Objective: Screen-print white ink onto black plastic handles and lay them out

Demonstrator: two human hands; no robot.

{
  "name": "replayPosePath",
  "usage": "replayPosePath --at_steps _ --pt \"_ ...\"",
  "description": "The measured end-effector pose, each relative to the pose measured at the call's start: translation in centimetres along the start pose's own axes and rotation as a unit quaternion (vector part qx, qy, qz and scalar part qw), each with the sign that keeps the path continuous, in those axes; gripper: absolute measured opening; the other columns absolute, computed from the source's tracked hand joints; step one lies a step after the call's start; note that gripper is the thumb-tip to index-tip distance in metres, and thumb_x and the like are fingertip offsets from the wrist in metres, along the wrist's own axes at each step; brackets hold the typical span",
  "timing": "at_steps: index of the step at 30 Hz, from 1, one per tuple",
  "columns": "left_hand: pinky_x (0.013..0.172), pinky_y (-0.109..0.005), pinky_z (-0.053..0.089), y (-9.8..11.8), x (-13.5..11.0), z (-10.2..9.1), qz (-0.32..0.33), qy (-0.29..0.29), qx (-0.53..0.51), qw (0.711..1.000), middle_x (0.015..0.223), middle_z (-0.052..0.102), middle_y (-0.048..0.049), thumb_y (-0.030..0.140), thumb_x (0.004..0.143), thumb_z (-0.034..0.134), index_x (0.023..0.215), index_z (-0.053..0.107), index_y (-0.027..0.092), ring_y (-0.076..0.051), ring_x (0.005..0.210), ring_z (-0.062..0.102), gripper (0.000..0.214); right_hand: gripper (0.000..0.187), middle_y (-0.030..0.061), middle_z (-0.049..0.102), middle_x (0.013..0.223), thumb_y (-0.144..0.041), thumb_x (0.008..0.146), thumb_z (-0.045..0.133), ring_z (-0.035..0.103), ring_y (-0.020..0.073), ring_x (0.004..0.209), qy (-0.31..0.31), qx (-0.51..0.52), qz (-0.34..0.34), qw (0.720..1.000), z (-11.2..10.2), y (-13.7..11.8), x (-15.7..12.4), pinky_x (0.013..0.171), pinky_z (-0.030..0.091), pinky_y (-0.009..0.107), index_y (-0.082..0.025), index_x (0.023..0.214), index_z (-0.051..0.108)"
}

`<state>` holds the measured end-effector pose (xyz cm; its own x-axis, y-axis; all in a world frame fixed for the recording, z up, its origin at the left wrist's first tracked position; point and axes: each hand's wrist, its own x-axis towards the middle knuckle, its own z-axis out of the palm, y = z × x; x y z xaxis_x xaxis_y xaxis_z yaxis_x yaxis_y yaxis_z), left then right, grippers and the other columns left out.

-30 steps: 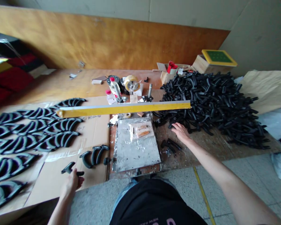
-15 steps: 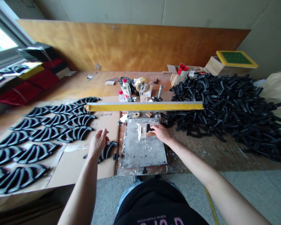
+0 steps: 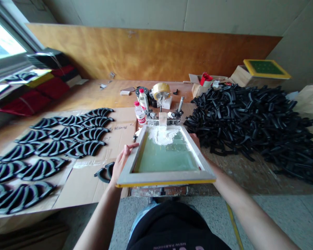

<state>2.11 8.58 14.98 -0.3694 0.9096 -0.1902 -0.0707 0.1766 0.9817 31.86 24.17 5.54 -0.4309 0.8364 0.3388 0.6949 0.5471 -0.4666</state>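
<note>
Screen-printing frame [image 3: 167, 177] at the middle of the bench [image 3: 112, 90], far end by the metal hinge clamps [image 3: 178, 114]. Inside the rails, green mesh [image 3: 167, 159], with white paste [image 3: 163, 136] lying toward the far end. Likeliest trouble, by judgement: paste creeping or spreading unevenly, from too steep a tilt or a sudden drop. Pale block [image 3: 162, 119] upright at the far rail, perhaps a squeegee: liable to topple into the paste after a jerk.

Left hand [image 3: 121, 161] touching the left rail; right hand [image 3: 195, 139] at the right rail, mostly hidden behind it. Hands apart, on opposite sides; tightness of either grip impossible to tell. Uneven support a possible cause of twisting at the clamps; careless lowering, of pinched fingers.

Just beside the left hand, black curved handles [image 3: 109, 169] on cardboard [image 3: 80, 187], easily knocked by that wrist. On the right, a pile of black handles [image 3: 234, 118], prone to shedding pieces if bumped. Beyond the clamps, bottles [image 3: 140, 111], at risk of tipping from a jolt.
</note>
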Motion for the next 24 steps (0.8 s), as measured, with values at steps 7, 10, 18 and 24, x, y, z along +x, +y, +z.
replayPosePath --at_steps 7,10,18,24 --pt "0.063 -0.025 0.05 -9.7 -0.2 -1.0 -0.087 0.002 0.061 0.994 0.079 0.068 -0.0009 0.052 0.071 0.072 0.143 0.046 0.024 -0.018 0.07 0.063 0.082 0.057 0.0154 0.05 0.136 -0.026 0.078 0.074 0.046 0.0297 0.123 0.036 -0.096 -0.081 0.991 0.6 -4.6 9.1 0.103 0.039 0.042 -0.014 0.13 0.054" --pt "0.063 -0.026 0.05 -11.6 0.4 -1.0 -0.087 0.0 0.059 0.994 0.08 0.068 -0.0011 0.053 0.074 0.069 0.144 0.045 0.024 -0.018 0.069 0.064 0.079 0.028 0.0126 0.063 0.11 -0.021 0.082 0.069 0.054 0.0261 0.106 -0.079 -0.105 -0.092 0.987 2.9 -7.2 10.4 0.092 0.043 0.038 -0.014 0.109 0.062" --pt "0.068 -0.027 0.052 -12.0 0.4 -1.0 -0.103 0.009 0.03 0.994 0.094 0.07 -0.0062 0.053 0.072 0.071 0.141 0.049 0.023 -0.02 0.079 0.067 0.079 0.013 0.0051 0.065 0.086 -0.008 0.081 0.057 0.056 0.0204 0.089 -0.225 -0.045 -0.271 0.935 0.2 -7.1 4.2 0.076 0.041 0.029 -0.018 0.083 0.064" --pt "0.068 -0.028 0.053 -11.6 0.4 -1.2 -0.098 0.005 0.063 0.993 0.088 0.07 -0.0054 0.057 0.074 0.068 0.142 0.047 0.022 -0.02 0.078 0.067 0.079 0.013 0.0045 0.065 0.086 -0.012 0.085 0.056 0.055 0.0204 0.088 -0.176 -0.048 -0.234 0.955 0.7 -7.0 4.7 0.075 0.04 0.03 -0.019 0.082 0.065"
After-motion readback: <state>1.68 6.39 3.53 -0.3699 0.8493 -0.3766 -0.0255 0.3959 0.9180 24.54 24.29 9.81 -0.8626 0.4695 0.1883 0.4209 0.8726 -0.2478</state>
